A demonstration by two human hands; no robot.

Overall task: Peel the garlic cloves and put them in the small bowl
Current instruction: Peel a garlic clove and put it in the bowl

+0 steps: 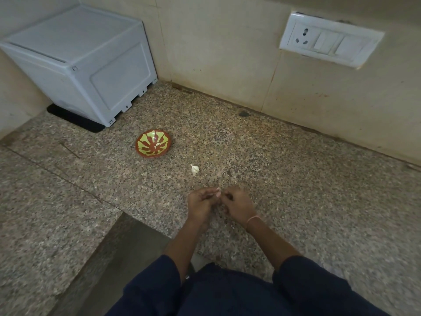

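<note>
Here, in the head view, both hands worked one garlic clove.
The left hand (201, 201) and right hand (238, 202) were pinched together on a small pale clove (217, 192); another unpeeled white garlic clove (194, 169) lay on the speckled granite counter (296, 179), near the small red-and-green patterned bowl (153, 144), which apparently held one peeled piece. A white plastic box (79, 62) stood in the corner.

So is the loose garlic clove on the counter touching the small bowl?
Apart. The head view shows bare granite counter between the garlic clove and the small bowl.

Speckled granite counter (296, 179), beige wall (216, 42), socket (330, 41).
</note>
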